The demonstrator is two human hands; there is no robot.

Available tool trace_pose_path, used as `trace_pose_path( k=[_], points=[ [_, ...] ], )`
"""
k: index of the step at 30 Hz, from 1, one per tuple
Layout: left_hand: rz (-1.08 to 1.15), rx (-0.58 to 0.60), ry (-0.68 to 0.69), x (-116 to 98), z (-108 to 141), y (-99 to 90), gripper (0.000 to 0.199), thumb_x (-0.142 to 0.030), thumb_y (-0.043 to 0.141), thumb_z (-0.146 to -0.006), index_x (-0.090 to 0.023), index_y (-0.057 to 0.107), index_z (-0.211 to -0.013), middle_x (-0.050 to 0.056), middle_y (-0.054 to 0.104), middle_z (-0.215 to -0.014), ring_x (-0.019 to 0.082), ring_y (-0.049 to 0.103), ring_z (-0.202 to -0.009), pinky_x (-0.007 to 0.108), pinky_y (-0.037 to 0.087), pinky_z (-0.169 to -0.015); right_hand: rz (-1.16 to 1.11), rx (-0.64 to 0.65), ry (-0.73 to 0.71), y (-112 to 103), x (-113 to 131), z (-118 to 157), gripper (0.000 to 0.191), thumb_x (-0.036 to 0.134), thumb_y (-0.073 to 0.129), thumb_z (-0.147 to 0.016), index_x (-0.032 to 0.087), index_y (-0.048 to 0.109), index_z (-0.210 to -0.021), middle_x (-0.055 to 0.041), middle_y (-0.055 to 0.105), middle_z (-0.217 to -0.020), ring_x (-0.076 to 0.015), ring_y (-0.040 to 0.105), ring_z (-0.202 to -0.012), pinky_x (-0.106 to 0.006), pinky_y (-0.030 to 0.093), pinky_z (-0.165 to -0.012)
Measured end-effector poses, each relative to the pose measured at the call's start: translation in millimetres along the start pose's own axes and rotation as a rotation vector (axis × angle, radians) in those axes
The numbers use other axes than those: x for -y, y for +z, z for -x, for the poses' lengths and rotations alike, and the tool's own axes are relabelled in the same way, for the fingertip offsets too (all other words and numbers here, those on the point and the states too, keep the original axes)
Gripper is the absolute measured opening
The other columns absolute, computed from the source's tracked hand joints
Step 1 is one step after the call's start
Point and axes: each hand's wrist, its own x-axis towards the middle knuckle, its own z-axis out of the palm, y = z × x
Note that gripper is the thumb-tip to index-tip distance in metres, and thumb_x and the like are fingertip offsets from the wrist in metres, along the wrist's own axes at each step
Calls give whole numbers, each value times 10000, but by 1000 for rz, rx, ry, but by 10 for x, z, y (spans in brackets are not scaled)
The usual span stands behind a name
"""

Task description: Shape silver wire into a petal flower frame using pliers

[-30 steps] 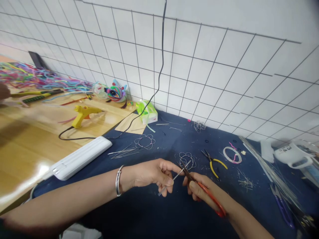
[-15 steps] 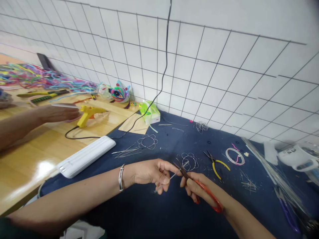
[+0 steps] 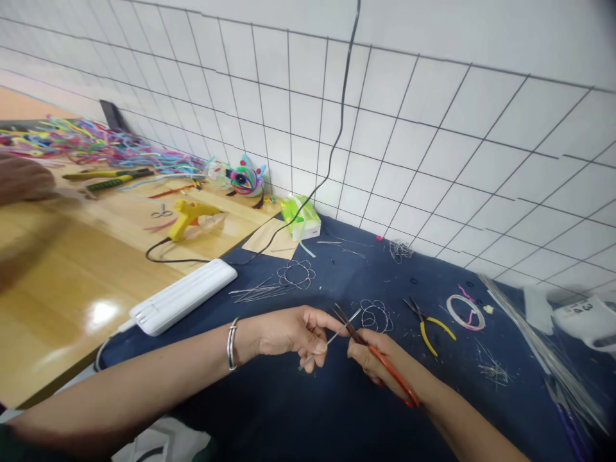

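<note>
My left hand (image 3: 301, 337) is pinched on a thin, pale piece of wire (image 3: 334, 337), its index finger stretched toward the blades. One end of the wire shows below the fingers, the other points up to the right. Red-handled scissors (image 3: 385, 364) are gripped in my right hand (image 3: 378, 356). Their dark blades are parted and cross the wire beside my left fingertip; whether they touch it I cannot tell. Just beyond the blades lies a looped wire flower shape (image 3: 378, 316). Another wire flower (image 3: 296, 274) rests farther left, near several straight wires (image 3: 262, 292).
Yellow-handled pliers (image 3: 428, 327), a white ring coil (image 3: 466, 312) and wire scraps (image 3: 495, 371) lie right, before a long wire bundle (image 3: 543, 346). At left are a white power strip (image 3: 185, 297), a yellow glue gun (image 3: 190, 218) and another person's hand (image 3: 24, 179).
The view has shifted, moving the scene rightward. The wire now reaches up past the scissor blades. The other person's hand has moved left from the glue gun, uncovering small scissors.
</note>
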Motion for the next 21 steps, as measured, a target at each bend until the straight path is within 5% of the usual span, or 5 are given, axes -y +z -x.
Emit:
trace_pose_path(
  k=[5,9,15,18,21],
  points=[
    [-89,62,-50,-166,-273,117,480,-239,664,-698,-211,528,-1157,15,654,-688,131,605,-540,209,416,-466,-71,-84,39,-98,17,243,294,453,520,-801,164,479,-835,53,375,-602,-49,340,-484,-180,304,-443],
    [-203,280,-115,-347,-1008,396,488,-213,673,-681,-201,536,-1149,38,659,-724,139,618,-563,208,423,-473,-226,-303,150,-308,-214,825,277,445,512,-809,174,454,-826,63,336,-597,-43,307,-462,-185,302,-429],
    [-264,576,-243,-281,-2297,1165,505,-205,701,-653,-177,540,-1131,47,655,-728,142,622,-582,224,448,-504,-457,-629,262,-537,-671,1865,249,416,523,-812,182,436,-815,74,295,-592,-35,250,-446,-179,269,-409],
    [-236,631,-290,-164,-2653,1410,508,-191,717,-636,-170,548,-1115,51,655,-724,143,625,-590,238,464,-529,-585,-686,275,-610,-804,2128,244,409,524,-812,190,420,-783,74,307,-594,-32,257,-439,-171,265,-405],
    [-190,614,-301,-83,-2790,1462,483,-191,721,-634,-166,557,-1088,50,657,-719,141,624,-579,219,451,-497,-751,-656,343,-693,-893,2185,255,414,542,-794,197,409,-773,79,323,-586,-24,271,-424,-156,260,-402]
  ],
)
